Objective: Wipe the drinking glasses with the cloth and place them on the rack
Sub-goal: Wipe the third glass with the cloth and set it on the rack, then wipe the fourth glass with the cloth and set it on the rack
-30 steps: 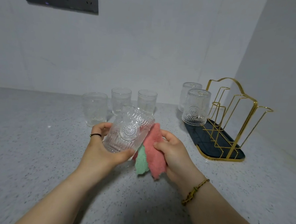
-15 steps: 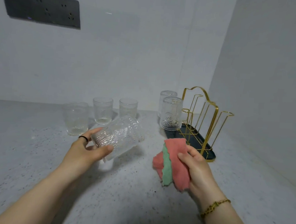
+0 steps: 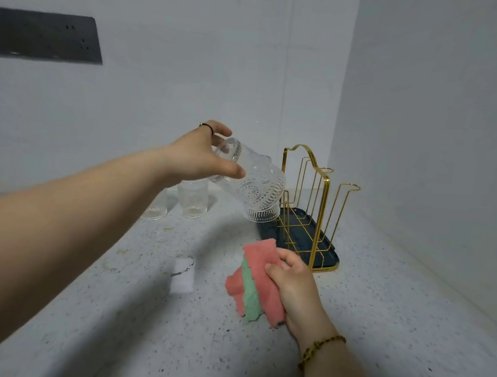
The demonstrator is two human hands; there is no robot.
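The left hand [image 3: 203, 157] grips the drinking glass [image 3: 253, 185] by its upper end, thumb and fingers curled round it. The glass is airborne and tilted, its lower end just beside the rack [image 3: 324, 198]. The right hand [image 3: 294, 288] clutches the cloth [image 3: 254, 281] above the bench [image 3: 148, 312].

Risk: the grip is at one end only, so the glass may slip or swing. A misjudged descent may knock it against a wire post and shift the rack.

Obscured: the held glass covers the rack's far end, so occupancy there cannot be determined. The forearm partly hides the waiting glasses [image 3: 192, 199]. A white patch [image 3: 182, 275] on the bench is unidentifiable.
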